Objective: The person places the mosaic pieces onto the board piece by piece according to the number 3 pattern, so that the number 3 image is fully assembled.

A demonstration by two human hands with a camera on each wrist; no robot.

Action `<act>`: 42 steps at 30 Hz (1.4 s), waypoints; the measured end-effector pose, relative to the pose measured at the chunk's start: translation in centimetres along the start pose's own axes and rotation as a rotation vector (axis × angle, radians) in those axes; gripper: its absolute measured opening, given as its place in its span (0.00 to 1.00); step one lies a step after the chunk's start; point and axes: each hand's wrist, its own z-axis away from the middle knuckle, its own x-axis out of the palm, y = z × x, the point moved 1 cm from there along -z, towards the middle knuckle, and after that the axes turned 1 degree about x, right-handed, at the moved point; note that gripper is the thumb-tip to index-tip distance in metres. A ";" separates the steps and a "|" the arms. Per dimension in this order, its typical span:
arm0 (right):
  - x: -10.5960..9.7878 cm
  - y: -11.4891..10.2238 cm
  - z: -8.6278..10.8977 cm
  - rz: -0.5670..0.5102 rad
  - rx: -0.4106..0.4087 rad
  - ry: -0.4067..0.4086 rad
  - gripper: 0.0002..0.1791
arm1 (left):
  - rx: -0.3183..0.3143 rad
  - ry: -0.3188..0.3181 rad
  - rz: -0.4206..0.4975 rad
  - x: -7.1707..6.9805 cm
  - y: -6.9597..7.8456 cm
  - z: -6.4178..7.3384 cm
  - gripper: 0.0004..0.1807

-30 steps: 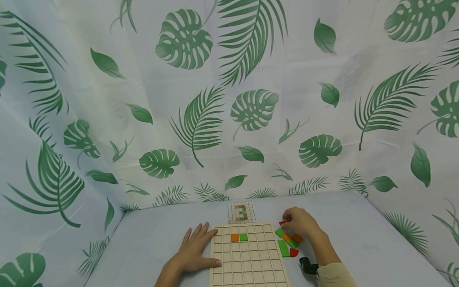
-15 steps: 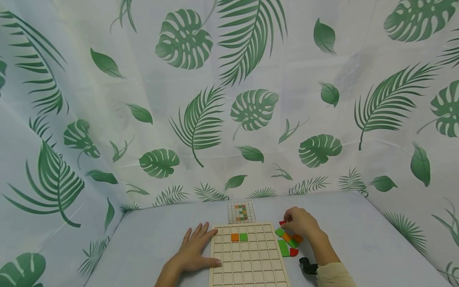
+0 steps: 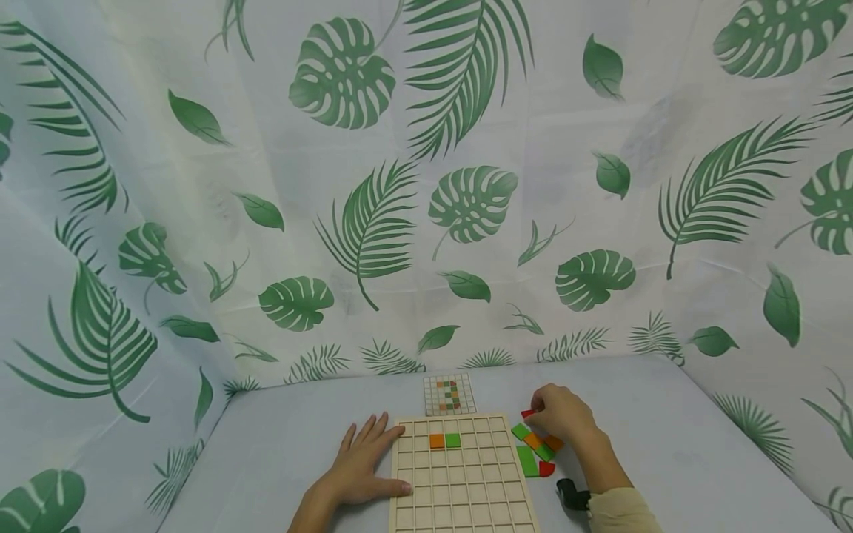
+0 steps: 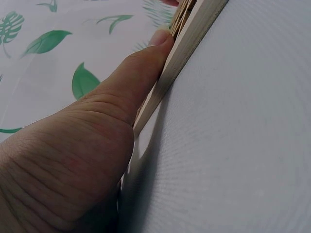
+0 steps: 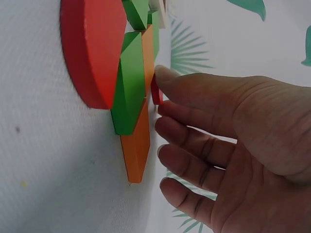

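Pale-wood grid board lies flat on the light tabletop, and the left hand has its left side: fingers spread and nearly straight, thumb laid over the rim, index tip by the far corner, gripping nothing, prob. just steadying the board so it can't skid abt. Over on the other side, the right hand pinches a small red piece btwn thumb and index, other fingers loosely bent w/ nothing in them; whether the piece is off the table, can't tell from these angles. Fingertip hold makes sense imo, a fist would knock the neighbours. And they're close: green tile just nearer the person, orange tile touching it, rounded red piece further down beside a green patch, all just off the board's right edge, presumably for a short reach. On the grid, orange square and green square sit in adjacent cells nr the far end, ridges apparently keeping them straight. Printed card lies just beyond the board, prob. so it's readable w/o an arm across it
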 end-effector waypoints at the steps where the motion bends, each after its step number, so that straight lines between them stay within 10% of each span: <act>1: 0.0 0.0 0.0 0.001 -0.003 0.000 0.12 | -0.001 0.000 0.000 0.0 0.0 0.0 0.58; 28: 0.2 0.2 -0.4 -0.026 -0.115 0.058 0.08 | -0.017 -0.007 -0.004 0.1 0.1 0.2 0.58; 42: 0.1 -0.4 -0.8 -0.213 -0.227 0.081 0.09 | -0.005 0.002 -0.011 -0.1 0.2 0.1 0.57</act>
